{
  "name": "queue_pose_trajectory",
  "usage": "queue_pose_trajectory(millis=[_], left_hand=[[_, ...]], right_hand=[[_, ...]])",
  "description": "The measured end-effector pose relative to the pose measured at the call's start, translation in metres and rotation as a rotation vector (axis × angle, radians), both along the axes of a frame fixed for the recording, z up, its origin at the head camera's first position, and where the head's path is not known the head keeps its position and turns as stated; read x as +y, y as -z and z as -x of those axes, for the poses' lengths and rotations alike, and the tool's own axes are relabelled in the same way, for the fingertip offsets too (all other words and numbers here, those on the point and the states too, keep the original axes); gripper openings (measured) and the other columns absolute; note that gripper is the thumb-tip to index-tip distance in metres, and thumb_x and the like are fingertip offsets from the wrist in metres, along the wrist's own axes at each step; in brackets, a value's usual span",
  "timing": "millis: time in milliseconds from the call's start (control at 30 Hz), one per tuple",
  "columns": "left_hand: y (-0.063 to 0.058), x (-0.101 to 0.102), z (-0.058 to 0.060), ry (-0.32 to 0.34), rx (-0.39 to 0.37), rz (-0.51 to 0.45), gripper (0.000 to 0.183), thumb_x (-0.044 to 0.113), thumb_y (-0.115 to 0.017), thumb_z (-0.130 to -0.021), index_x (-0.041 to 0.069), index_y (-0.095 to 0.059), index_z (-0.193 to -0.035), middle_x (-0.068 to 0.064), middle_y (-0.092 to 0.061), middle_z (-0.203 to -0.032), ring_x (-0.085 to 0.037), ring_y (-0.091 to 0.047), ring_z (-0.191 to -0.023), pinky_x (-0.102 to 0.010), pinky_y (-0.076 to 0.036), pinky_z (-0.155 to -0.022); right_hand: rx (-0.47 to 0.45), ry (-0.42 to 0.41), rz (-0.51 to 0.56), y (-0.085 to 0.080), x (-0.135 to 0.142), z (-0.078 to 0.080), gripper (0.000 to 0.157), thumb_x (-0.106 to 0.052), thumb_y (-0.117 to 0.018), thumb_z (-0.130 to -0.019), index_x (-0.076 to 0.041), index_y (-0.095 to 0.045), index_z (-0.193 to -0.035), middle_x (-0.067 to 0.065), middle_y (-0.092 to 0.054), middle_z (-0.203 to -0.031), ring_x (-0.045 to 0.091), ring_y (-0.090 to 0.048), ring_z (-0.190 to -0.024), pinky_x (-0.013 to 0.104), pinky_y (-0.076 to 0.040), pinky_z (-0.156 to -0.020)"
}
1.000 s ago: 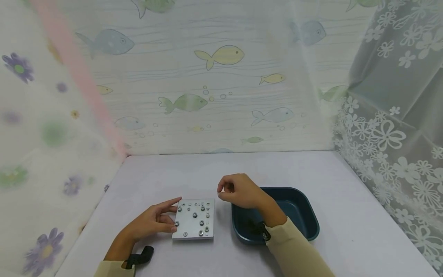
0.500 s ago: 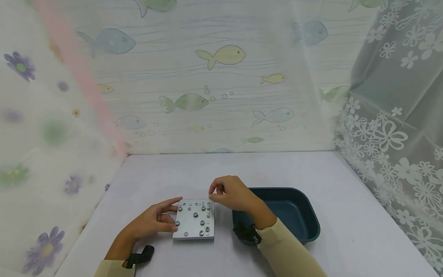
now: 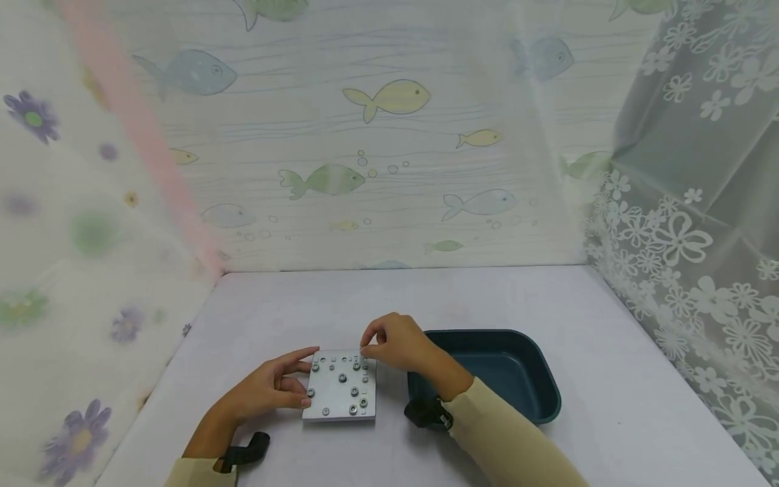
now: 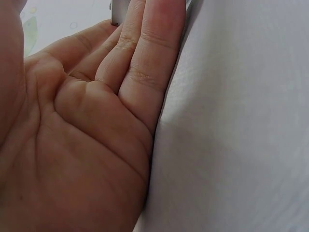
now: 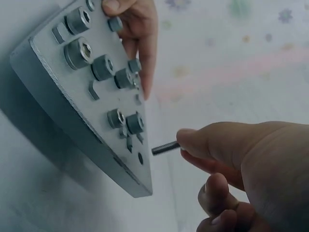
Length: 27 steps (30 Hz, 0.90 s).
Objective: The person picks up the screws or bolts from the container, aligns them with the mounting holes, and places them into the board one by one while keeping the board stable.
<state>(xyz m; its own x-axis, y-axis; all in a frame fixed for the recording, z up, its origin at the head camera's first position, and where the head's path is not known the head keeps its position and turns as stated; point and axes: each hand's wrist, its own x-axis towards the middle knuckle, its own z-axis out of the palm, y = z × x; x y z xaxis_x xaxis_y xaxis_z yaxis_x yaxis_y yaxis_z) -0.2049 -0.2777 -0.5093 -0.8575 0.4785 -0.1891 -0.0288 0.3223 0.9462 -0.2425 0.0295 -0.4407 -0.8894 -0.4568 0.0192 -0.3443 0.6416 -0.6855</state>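
A square silver metal block (image 3: 328,393) lies flat on the table, with several socket head screws (image 5: 79,53) standing upright in its top and several shaped slots and holes between them. My left hand (image 3: 268,389) rests along its left side, index finger reaching the far left corner and thumb at the near part of that edge. In the left wrist view, the fingers (image 4: 147,67) stretch out low against the table. My right hand (image 3: 395,341) pinches a thin threaded screw (image 5: 165,148) between thumb and index finger. The screw's tip points at a round hole (image 5: 141,158) near the block's far right corner.
A dark blue rectangular tray (image 3: 550,379) stands on the table right of the block, partly under my right forearm. The white table (image 3: 292,304) ends at a fish-print curtain (image 3: 389,203). A black wrist camera (image 3: 249,450) sits on my left wrist.
My right hand has moved left from the tray's far left side to the block's far right corner, carrying the screw. The left hand and the block stay in place.
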Motion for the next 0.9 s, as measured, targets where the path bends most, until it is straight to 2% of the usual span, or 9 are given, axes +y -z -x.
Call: queue_pose_trajectory(millis=[400, 667, 900], left_hand=[[-0.0032, -0.0007, -0.0020, 0.027, 0.031, -0.013, 0.096, 0.014, -0.085, -0.085, 0.014, -0.030, -0.163, -0.026, -0.054, -0.147, -0.033, -0.076, -0.100, -0.029, -0.056, -0.089], [-0.0027, 0.0008, -0.0018, 0.001, 0.007, -0.002, 0.097, 0.016, -0.087, -0.083, 0.019, -0.032, -0.163, -0.021, -0.056, -0.146, -0.032, -0.075, -0.100, -0.029, -0.056, -0.089], [-0.0008, 0.0009, -0.0007, 0.005, 0.016, 0.003, 0.097, 0.017, -0.087, -0.084, 0.016, -0.031, -0.163, -0.022, -0.056, -0.146, -0.032, -0.076, -0.098, -0.030, -0.056, -0.088]], right_hand=[[-0.021, 0.020, -0.050, 0.0029, -0.0045, 0.0008, 0.005, -0.024, -0.081, -0.089, -0.028, -0.079, -0.090, -0.004, -0.056, -0.065, 0.013, -0.052, -0.061, 0.027, -0.039, -0.053], [0.006, 0.038, -0.100, 0.0047, -0.0022, 0.0002, 0.009, -0.024, -0.077, -0.091, -0.029, -0.076, -0.084, -0.005, -0.059, -0.072, 0.013, -0.054, -0.071, 0.028, -0.043, -0.056], [0.023, 0.030, -0.109, 0.0052, -0.0008, -0.0005, 0.010, -0.022, -0.076, -0.091, -0.027, -0.075, -0.083, -0.005, -0.059, -0.071, 0.012, -0.054, -0.070, 0.027, -0.043, -0.055]])
